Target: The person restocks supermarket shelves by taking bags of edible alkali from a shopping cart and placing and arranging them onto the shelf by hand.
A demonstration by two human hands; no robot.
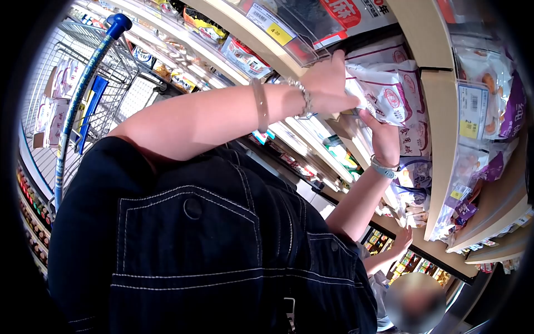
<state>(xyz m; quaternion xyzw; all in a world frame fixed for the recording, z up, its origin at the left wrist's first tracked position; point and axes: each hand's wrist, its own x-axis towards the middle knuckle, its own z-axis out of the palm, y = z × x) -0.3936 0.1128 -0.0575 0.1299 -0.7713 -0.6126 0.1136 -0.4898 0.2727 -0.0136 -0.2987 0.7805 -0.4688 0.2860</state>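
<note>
A white plastic food bag [384, 97] with dark red print is between my two hands at the shelf. My left hand [327, 83], with a bangle and a bead bracelet on its arm, grips the bag's near edge with its fingers. My right hand [384, 139], a watch at the wrist, pinches the bag's lower edge, thumb on top. Similar white bags [414, 131] lie in the shelf compartment just behind and below it. The fingertips behind the bag are hidden.
A shopping cart [83, 78] holding packages stands at the left. Above my hands is a price label [271, 25]; more packaged goods [481, 83] line the shelves at right. Another person's hand [403, 239] reaches to a lower shelf, lower right.
</note>
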